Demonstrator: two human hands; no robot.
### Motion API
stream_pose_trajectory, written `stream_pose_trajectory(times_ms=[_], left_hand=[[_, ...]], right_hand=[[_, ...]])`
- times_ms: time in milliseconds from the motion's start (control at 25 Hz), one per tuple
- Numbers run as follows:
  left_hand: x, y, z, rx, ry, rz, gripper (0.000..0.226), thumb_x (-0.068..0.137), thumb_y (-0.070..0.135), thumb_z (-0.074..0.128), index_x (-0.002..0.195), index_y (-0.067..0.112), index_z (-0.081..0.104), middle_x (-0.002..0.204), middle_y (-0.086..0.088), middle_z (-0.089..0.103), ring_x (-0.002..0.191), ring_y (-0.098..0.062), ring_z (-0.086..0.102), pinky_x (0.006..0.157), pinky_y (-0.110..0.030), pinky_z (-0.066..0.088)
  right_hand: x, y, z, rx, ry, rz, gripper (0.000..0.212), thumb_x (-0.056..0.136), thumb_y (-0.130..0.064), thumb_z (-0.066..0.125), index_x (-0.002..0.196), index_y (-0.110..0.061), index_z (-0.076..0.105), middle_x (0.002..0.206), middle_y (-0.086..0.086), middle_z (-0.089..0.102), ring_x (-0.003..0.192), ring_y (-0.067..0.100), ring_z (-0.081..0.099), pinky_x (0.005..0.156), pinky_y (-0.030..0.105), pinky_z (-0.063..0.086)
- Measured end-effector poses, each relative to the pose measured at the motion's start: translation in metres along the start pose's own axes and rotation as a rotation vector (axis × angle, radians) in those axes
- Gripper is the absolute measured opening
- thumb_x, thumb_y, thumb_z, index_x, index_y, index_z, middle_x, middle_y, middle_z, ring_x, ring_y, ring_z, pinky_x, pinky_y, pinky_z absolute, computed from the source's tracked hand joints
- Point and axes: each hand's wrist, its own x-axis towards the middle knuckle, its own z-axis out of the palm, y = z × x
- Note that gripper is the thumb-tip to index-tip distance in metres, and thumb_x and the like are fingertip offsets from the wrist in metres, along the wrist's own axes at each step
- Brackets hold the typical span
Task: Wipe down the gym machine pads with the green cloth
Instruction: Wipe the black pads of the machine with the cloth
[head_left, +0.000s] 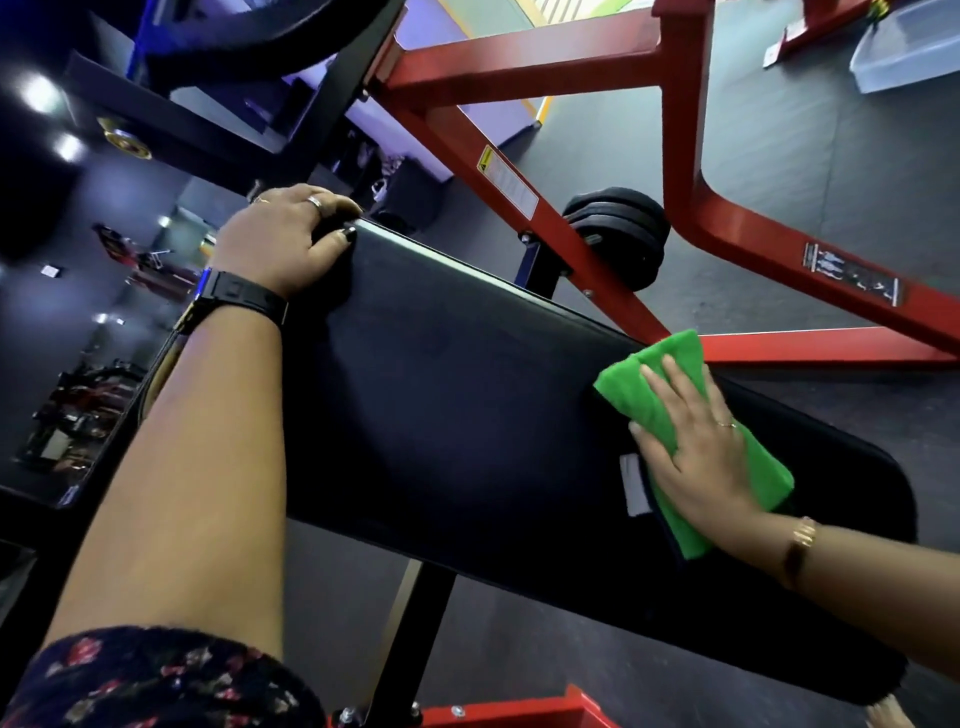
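**Two hands on the black pad, head view**

My left hand (288, 241) sits in the upper left of the frame, fingers curled over the far corner of the black pad (467, 405) and thumb lying on its top face, so the hand clasps the pad's edge. A ring shows on one finger, and a black watch (241, 299) circles the wrist. My forearm runs from the lower left corner, where a dark floral sleeve (156, 680) begins.

My right hand (696, 452) lies at centre right, palm down and fingers spread flat on the green cloth (654, 387). It presses the cloth against the pad rather than pinching it. The cloth is folded and rests on the pad's right portion, its upper end reaching the pad's far edge and its lower end showing past my wrist. A white label (634, 483) sits on the pad just left of the cloth. A gold bangle (800, 545) is on this wrist.

Behind the pad, the red machine frame (571, 67) crosses the upper half of the frame. Stacked black weight plates (618, 228) sit at centre, between the frame's members. The dark floor (805, 171) fills the upper right.
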Motion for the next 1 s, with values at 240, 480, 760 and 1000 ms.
stream_pose_trajectory(times_ms=[240, 480, 760, 1000], left_hand=[[0.001, -0.006, 0.001, -0.009, -0.026, 0.003, 0.044, 0.083, 0.045, 0.039, 0.122, 0.034, 0.055, 0.133, 0.007, 0.052, 0.125, -0.024, 0.042, 0.099, -0.043, 0.04], [0.002, -0.007, 0.002, 0.016, -0.032, 0.005, 0.047, 0.081, 0.046, 0.038, 0.122, 0.034, 0.055, 0.133, 0.004, 0.052, 0.124, -0.027, 0.042, 0.099, -0.046, 0.039], [0.004, -0.003, -0.004, 0.03, -0.054, 0.015, 0.049, 0.079, 0.045, 0.037, 0.122, 0.031, 0.056, 0.132, 0.002, 0.053, 0.123, -0.028, 0.044, 0.098, -0.046, 0.04], [0.033, 0.055, 0.015, 0.182, -0.317, 0.212, 0.045, 0.086, 0.046, 0.031, 0.116, 0.032, 0.062, 0.125, 0.003, 0.061, 0.113, -0.026, 0.056, 0.091, -0.037, 0.045]], right_hand=[[0.091, -0.115, 0.007, 0.016, -0.068, -0.396, 0.055, 0.089, -0.051, 0.04, 0.142, -0.038, 0.033, 0.153, -0.012, 0.026, 0.145, 0.023, 0.012, 0.112, 0.041, 0.017], [0.062, -0.029, 0.003, 0.106, 0.074, -0.142, 0.058, 0.087, -0.052, 0.036, 0.14, -0.03, 0.038, 0.149, -0.006, 0.037, 0.14, 0.025, 0.027, 0.107, 0.046, 0.035], [0.036, -0.033, -0.003, 0.057, 0.025, 0.094, 0.069, 0.081, -0.059, 0.027, 0.143, -0.029, 0.035, 0.151, -0.006, 0.032, 0.143, 0.028, 0.017, 0.112, 0.048, 0.025], [0.095, -0.066, -0.005, 0.1, -0.124, -0.402, 0.056, 0.088, -0.049, 0.043, 0.142, -0.038, 0.032, 0.151, -0.013, 0.029, 0.143, 0.02, 0.017, 0.114, 0.04, 0.022]])
